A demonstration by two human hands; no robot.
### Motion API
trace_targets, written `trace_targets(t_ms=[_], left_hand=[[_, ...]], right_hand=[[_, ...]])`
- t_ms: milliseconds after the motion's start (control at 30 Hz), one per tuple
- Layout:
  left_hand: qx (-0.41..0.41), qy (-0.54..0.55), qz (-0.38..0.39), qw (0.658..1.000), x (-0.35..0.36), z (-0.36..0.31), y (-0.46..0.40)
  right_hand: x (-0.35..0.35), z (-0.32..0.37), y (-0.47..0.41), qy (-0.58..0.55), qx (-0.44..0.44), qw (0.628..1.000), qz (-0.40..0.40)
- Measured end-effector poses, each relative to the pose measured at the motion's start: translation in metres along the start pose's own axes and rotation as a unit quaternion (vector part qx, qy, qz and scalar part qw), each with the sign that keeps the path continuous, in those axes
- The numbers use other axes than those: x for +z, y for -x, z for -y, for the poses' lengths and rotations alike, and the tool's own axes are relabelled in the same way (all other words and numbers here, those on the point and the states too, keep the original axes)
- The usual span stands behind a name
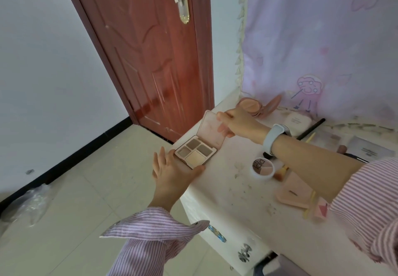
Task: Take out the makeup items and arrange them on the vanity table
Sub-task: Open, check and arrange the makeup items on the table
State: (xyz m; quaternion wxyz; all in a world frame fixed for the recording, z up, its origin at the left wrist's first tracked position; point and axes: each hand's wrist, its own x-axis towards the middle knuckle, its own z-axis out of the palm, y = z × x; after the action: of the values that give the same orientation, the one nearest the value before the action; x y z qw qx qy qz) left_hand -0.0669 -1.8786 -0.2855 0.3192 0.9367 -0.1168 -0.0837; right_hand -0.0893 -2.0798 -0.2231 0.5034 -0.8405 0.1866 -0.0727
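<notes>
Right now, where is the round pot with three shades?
In the head view, the round pot sits on the table, just under the right forearm, right of the open palette.

- Eyeshadow palette (195,151): pink, four pans, lid raised upright, at the vanity table's (228,189) far-left corner.
- Open pink compact (249,105), far edge.
- Round white palette (263,168), mid-table.
- Pink flat case (293,193), near right.

The right forearm (312,157) covers part of a makeup brush (280,173) and a dark item behind the wrist. The booklet (370,149) print is too small to read. The bench (247,200) runs off the frame's right edge.
</notes>
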Motion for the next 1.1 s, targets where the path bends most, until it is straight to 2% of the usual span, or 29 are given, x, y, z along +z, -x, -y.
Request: trace_targets(t_ms=[100, 167, 233, 300, 367, 467, 600, 700, 900, 1100], left_hand=[[-0.001, -0.001, 0.002, 1.0, -0.001, -0.003, 0.004], [0.028, 0.011, -0.049, 0.998, -0.001, -0.008, 0.011], [0.113, 0.034, -0.126, 0.985, 0.002, -0.017, 0.022], [0.231, 0.07, -0.17, 0.955, 0.009, -0.033, 0.036], [0.306, 0.078, -0.158, 0.936, 0.022, -0.049, 0.05], [0.333, 0.056, -0.099, 0.936, 0.042, -0.061, 0.059], [0.311, 0.01, -0.076, 0.947, 0.053, -0.058, 0.06], [0.327, -0.065, -0.088, 0.938, 0.057, -0.058, 0.061], [0.327, -0.099, -0.099, 0.935, 0.058, -0.059, 0.061], [0.293, -0.087, -0.049, 0.951, 0.061, -0.057, 0.057]], right_hand=[[-0.011, -0.008, 0.011, 0.019, -0.007, 1.0, -0.008], [-0.025, -0.017, 0.022, 0.045, -0.031, 0.998, -0.01], [-0.044, -0.028, 0.035, 0.097, -0.059, 0.993, -0.029], [-0.066, -0.042, 0.045, 0.209, -0.05, 0.974, -0.073], [-0.086, -0.054, 0.05, 0.333, -0.022, 0.932, -0.141], [-0.103, -0.068, 0.049, 0.398, 0.003, 0.893, -0.209], [-0.105, -0.08, 0.041, 0.478, 0.104, 0.861, -0.136], [-0.103, -0.089, 0.038, 0.53, 0.108, 0.833, -0.113], [-0.103, -0.088, 0.042, 0.493, 0.07, 0.86, -0.11], [-0.117, -0.087, 0.06, 0.395, 0.031, 0.897, -0.199]])
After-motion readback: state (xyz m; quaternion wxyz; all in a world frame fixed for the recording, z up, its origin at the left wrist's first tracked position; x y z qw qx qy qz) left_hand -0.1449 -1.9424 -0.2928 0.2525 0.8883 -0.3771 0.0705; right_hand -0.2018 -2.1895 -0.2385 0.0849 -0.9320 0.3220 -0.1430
